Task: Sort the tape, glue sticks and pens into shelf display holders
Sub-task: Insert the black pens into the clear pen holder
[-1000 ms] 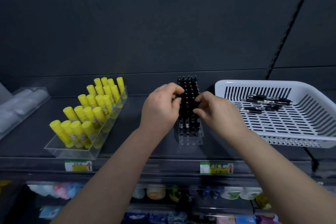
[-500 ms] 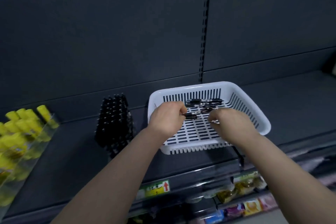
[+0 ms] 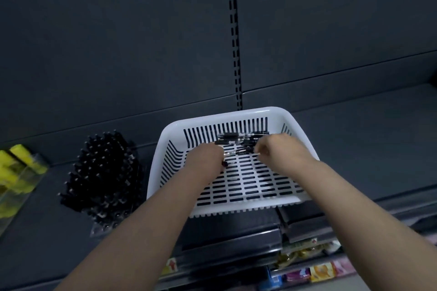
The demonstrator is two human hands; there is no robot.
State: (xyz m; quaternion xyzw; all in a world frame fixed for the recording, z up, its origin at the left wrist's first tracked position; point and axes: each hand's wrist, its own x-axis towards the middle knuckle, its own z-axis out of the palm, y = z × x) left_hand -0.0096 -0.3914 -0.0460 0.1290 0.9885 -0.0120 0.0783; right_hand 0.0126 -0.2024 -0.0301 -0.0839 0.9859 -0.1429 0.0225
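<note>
So both hands had moved from the pen holder [image 3: 104,177] into the white basket [image 3: 165,139]. Left hand [image 3: 205,160] fingers gripped a pen [image 3: 224,163]. Right hand [image 3: 276,152] fingers curled at the loose pens [image 3: 241,138], grip unclear.

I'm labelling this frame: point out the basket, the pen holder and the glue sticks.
basket [image 3: 227,116], head view, far rim.
pen holder [image 3: 101,228], head view, clear base.
glue sticks [image 3: 20,151], head view, yellow cap.

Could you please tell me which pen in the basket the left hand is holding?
The front pen, nearest the person: the left hand grips its end, while the other pens lie behind it, toward the back wall of the basket.
</note>
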